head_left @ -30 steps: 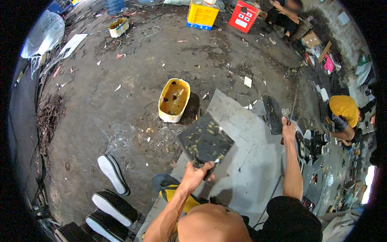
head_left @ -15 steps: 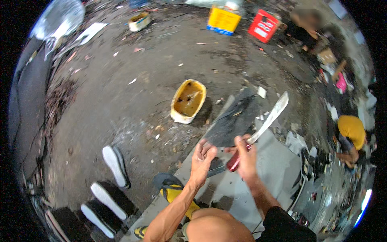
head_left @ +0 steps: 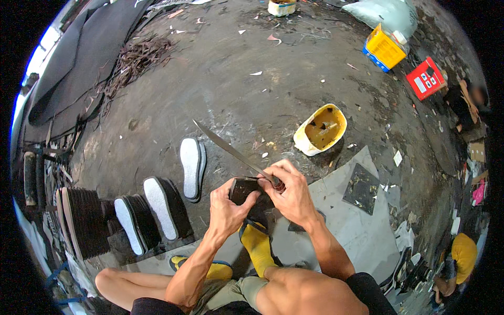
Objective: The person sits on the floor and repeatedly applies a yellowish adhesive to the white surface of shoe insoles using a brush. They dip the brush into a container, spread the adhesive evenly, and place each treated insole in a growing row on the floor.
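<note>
Above my yellow-socked feet, my left hand (head_left: 224, 212) is closed around a small dark block (head_left: 242, 191) with a brownish face, its material unclear. My right hand (head_left: 291, 195) grips the dark red handle of a knife (head_left: 226, 145), whose long curved blade slants up to the far left. Both hands meet at the block. The blade's base lies close to its upper edge, and the fingers hide whether they touch. Left of my hands lie a pair of white-topped insoles (head_left: 191, 165), and two stacks of the same kind, one stack (head_left: 161, 207) and a smaller-looking stack (head_left: 131, 226).
A yellowish tub (head_left: 304, 144) of brown paste stands ahead to the right. A grey board (head_left: 362, 252) carries a dark square sheet (head_left: 362, 190). A tall stack of dark soles (head_left: 84, 223) is at left. Yellow (head_left: 385, 48) and red (head_left: 426, 79) containers stand far right, near other people.
My view has swung left. My left hand, open before, now holds the dark block. The knife, earlier pointing up to the right, now points up to the left, and my hands have come together.
</note>
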A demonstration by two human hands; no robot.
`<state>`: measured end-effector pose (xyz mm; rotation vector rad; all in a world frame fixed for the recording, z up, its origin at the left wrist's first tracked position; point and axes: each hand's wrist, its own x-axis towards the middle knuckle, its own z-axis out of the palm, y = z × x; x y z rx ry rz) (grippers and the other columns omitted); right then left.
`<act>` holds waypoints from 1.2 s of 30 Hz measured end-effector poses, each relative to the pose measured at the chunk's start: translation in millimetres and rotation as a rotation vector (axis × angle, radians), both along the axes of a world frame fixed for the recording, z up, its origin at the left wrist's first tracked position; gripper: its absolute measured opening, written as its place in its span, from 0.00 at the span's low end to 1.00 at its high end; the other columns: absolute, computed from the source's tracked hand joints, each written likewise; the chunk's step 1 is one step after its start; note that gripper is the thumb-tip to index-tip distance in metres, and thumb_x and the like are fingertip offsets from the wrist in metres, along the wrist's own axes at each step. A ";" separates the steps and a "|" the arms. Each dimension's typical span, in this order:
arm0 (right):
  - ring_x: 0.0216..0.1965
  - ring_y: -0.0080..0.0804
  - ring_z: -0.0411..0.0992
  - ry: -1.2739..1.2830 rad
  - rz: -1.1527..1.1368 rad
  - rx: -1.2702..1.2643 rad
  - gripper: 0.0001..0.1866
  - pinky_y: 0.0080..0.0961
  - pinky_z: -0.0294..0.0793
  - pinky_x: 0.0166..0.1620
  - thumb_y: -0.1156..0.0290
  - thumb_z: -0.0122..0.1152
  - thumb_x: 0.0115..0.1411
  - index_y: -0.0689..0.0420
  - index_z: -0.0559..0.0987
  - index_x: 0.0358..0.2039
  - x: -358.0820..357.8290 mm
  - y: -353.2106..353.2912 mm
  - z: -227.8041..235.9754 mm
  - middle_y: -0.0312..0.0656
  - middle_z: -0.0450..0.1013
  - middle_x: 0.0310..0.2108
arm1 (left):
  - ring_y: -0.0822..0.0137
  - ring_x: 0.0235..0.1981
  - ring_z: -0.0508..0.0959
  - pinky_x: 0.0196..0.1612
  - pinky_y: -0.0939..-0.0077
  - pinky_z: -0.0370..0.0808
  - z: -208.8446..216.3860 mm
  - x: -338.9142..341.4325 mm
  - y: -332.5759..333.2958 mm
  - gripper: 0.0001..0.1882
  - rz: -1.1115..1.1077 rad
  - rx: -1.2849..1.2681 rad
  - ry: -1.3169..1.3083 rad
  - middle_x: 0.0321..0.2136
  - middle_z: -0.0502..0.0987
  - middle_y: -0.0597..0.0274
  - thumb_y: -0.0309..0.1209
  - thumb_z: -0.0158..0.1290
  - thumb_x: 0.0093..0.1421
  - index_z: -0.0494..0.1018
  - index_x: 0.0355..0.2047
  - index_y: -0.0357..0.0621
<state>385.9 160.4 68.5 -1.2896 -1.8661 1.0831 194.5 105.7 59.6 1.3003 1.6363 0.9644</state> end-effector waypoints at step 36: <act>0.29 0.29 0.80 0.034 0.027 0.000 0.17 0.35 0.80 0.35 0.66 0.62 0.78 0.62 0.76 0.59 -27.8 -62.5 5.0 0.45 0.85 0.39 | 0.72 0.40 0.80 0.48 0.70 0.77 -12.4 -76.4 46.4 0.16 1.112 0.334 -0.495 0.41 0.87 0.63 0.37 0.72 0.70 0.84 0.45 0.35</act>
